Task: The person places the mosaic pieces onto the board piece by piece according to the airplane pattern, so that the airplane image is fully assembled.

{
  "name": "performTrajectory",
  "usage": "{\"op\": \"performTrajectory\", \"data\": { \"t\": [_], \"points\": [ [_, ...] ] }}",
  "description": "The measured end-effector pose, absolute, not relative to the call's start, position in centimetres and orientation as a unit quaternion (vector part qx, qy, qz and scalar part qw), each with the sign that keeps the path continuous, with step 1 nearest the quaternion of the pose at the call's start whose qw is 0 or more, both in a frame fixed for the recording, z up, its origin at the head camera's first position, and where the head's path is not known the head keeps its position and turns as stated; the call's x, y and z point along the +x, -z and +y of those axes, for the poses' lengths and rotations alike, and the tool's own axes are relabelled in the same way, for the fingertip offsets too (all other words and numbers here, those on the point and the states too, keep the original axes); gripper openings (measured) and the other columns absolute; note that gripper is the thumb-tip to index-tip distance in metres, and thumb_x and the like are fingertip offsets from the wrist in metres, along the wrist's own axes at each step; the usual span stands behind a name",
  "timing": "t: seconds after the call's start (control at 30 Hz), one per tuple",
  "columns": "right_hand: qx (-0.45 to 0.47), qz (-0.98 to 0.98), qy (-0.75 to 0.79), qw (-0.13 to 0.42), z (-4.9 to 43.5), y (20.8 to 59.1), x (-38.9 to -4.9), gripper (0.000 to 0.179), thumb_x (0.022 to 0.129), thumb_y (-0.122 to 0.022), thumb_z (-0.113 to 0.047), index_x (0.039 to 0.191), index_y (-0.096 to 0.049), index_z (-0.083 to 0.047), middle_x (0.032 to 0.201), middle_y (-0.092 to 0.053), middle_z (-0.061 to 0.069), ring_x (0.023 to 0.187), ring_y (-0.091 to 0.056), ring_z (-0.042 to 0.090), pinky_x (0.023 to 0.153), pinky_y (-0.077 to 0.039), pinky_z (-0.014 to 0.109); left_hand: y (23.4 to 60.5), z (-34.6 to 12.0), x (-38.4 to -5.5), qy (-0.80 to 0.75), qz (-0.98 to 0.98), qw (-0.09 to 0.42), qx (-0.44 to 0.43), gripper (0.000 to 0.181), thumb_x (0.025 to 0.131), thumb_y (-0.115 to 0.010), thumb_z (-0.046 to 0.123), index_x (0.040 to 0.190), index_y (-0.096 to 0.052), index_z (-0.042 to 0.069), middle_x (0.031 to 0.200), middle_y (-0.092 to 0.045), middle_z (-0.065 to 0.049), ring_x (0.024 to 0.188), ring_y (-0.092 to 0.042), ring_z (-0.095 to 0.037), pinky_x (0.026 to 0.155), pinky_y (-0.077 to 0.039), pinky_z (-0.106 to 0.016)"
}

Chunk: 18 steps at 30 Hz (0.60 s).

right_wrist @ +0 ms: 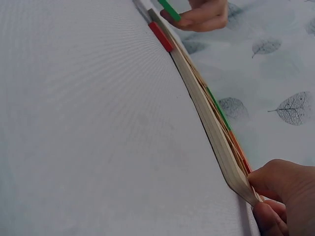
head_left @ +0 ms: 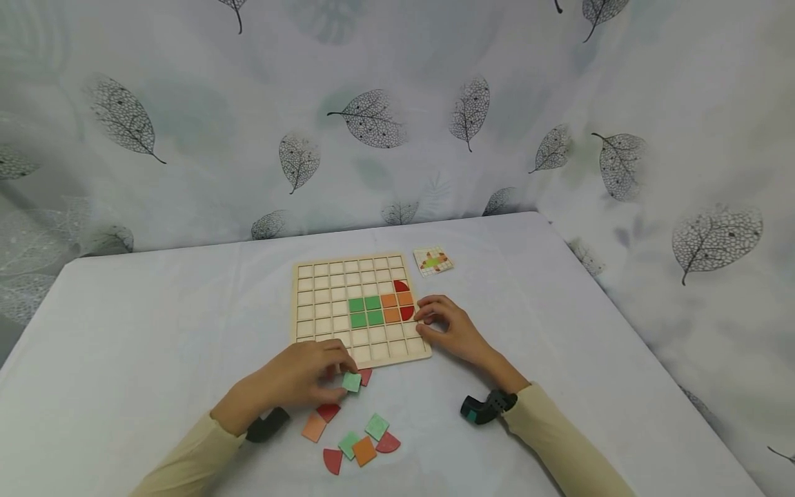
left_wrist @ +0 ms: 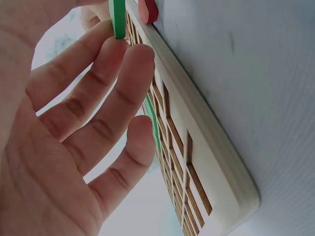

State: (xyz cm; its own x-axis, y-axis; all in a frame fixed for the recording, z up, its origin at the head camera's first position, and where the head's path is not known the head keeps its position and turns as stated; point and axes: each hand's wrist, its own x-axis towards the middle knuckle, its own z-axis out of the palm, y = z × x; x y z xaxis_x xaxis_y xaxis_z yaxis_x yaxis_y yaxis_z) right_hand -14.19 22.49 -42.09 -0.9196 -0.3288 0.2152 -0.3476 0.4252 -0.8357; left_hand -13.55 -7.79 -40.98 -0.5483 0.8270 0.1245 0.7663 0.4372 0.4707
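Pinches a light green square (head_left: 351,382) with the left hand (head_left: 301,373), just beside a red piece (head_left: 366,377) past the fingertips. Holds the right edge of a wooden grid board (head_left: 377,335) with the right hand (head_left: 456,331), with orange and red pieces (head_left: 392,315) just left of those fingers, then green squares (head_left: 375,318), a patterned card (head_left: 433,261) beyond. Has seven loose pieces (head_left: 364,451) on the near side of the left fingers.

The board (head_left: 321,295) lies on the table (head_left: 155,345), loose tiles (head_left: 364,451) before it, a card (head_left: 433,261) to its right.
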Motion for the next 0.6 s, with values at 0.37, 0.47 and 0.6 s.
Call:
{"op": "performTrajectory", "data": {
  "t": [0.37, 0.47, 0.6],
  "points": [
    [0.201, -0.845, -0.496, 0.013, 22.4, 42.1, -14.2, 0.015, 0.086, -0.067, 0.009, 0.101, -0.065, 0.011, 0.122, -0.054, 0.03, 0.102, -0.06, 0.038, 0.089, -0.049, 0.048, 41.2, -8.3, -15.0, -0.252, 0.857, 0.019, 0.449, 0.023, 0.078, -0.076, 0.018, 0.1, -0.069, 0.017, 0.091, -0.059, 0.011, 0.074, -0.053, 0.0, 0.065, -0.045, -0.018],
    [0.2, -0.845, -0.496, 0.014, 22.4, 42.1, -14.2, 0.016, 0.085, -0.067, 0.009, 0.101, -0.065, 0.011, 0.122, -0.054, 0.03, 0.1, -0.06, 0.038, 0.089, -0.049, 0.049, 41.3, -8.2, -15.5, -0.252, 0.863, 0.016, 0.437, 0.024, 0.079, -0.077, 0.02, 0.101, -0.069, 0.016, 0.088, -0.058, 0.01, 0.075, -0.053, -0.002, 0.065, -0.045, -0.02],
    [0.201, -0.844, -0.498, 0.009, 22.5, 42.1, -14.2, 0.016, 0.085, -0.067, 0.009, 0.101, -0.064, 0.011, 0.123, -0.053, 0.03, 0.1, -0.06, 0.038, 0.089, -0.049, 0.049, 41.3, -8.2, -16.0, -0.255, 0.865, 0.024, 0.432, 0.023, 0.08, -0.077, 0.02, 0.102, -0.069, 0.015, 0.086, -0.058, 0.009, 0.075, -0.055, -0.003, 0.066, -0.046, -0.022]
  ]
}}
